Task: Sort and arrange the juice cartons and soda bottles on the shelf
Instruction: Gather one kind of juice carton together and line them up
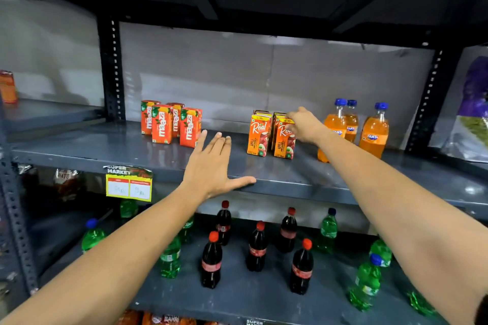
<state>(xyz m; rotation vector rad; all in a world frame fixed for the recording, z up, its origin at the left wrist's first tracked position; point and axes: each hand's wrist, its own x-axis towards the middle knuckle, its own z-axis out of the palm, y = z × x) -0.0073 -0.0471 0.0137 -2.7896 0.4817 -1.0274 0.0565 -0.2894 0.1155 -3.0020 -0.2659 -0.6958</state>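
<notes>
On the grey middle shelf (105, 150) stand several red-orange Maaza cartons (171, 124) at the left and several orange Real apple cartons (260, 136) in the middle. Three orange Fanta bottles (375, 130) with blue caps stand at the right. My right hand (303, 124) reaches in and its fingers close on the top of the front right Real carton (284, 144). Flat and with fingers apart, my left hand (214, 166) rests on the shelf's front edge between the two carton groups, holding nothing.
The lower shelf (250, 295) holds several dark cola bottles (211, 261) with red caps and green Sprite bottles (365, 282) scattered around them. A yellow price tag (128, 187) hangs at the shelf edge. Dark perforated uprights (112, 71) frame the bay. A purple bag (475, 103) sits at far right.
</notes>
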